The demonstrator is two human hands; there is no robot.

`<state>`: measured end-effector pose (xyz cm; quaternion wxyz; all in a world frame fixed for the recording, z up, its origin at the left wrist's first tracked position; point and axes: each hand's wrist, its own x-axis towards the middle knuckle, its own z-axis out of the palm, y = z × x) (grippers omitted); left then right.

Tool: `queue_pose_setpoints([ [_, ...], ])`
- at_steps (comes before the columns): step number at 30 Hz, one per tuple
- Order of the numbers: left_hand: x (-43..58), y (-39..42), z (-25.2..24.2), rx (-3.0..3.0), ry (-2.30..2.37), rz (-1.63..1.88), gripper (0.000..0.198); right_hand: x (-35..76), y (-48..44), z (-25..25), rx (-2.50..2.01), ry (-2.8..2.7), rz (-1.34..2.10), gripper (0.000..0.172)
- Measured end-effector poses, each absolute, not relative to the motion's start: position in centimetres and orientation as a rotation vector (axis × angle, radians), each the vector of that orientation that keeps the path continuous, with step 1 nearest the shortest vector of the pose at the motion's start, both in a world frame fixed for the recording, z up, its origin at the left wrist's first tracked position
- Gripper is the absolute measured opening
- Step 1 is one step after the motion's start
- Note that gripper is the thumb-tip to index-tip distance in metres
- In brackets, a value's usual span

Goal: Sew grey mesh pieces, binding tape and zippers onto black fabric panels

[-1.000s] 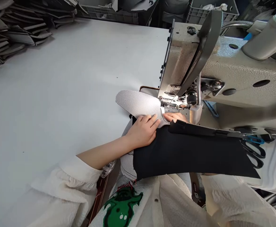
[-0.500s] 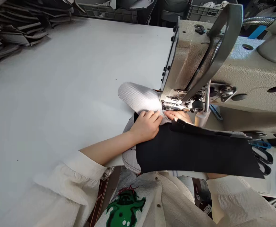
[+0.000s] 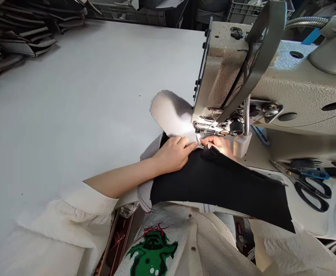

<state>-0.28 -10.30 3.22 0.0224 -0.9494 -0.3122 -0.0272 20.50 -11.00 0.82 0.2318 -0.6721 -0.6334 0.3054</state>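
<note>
My left hand [image 3: 173, 155] is resting palm down on the grey cloth [image 3: 170, 109] and the black cloth [image 3: 222, 184], just in front of the sewing machine [image 3: 289, 88]; its fingers are bending and staying close together, and I am seeing them press on top, but I cannot tell if they are pinching anything.

My right hand [image 3: 219, 145] is reaching in right by the machine's needle end, its fingertips touching the edge of the grey cloth; the black cloth is covering part of this hand, so I cannot tell how tight its grip is.

The grey cloth is poking out to the left of the machine's needle end, with bright light shining on it; the black cloth is lying in front of the machine and stretching to the right.

A small lamp [image 3: 241, 145] is hanging under the machine's arm; black-handled scissors [image 3: 306, 188] are lying in front of the machine, to the right; a big white table [image 3: 84, 96] is spreading out to its left, and dark pieces [image 3: 21, 34] are sitting in a pile far to its left.
</note>
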Motion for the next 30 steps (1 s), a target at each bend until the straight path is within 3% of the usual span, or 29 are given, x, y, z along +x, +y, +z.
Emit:
queue_pose_setpoints([
  [6,0.3,-10.7,2.9,-2.948,-1.041,-0.063,0.049,20.0,-10.9,0.9,-1.812,-1.744,0.867,0.035],
  [15,0.8,-8.8,2.8,-2.981,-1.082,-0.11,0.048,20.5,-10.2,2.4,-1.815,-1.761,0.818,0.03],
  [22,1.7,-11.2,3.4,-3.044,-1.461,-0.19,0.051,20.2,-10.4,0.6,-1.923,-1.619,0.681,0.046],
  [25,0.6,-11.0,2.9,-3.029,-1.298,-0.243,0.051,20.4,-10.9,0.0,-1.946,-1.576,0.617,0.044],
  [30,-2.1,-7.8,2.6,-3.068,-0.883,-0.124,0.047,21.1,-11.4,-0.2,-1.684,-1.89,0.544,0.025],
])
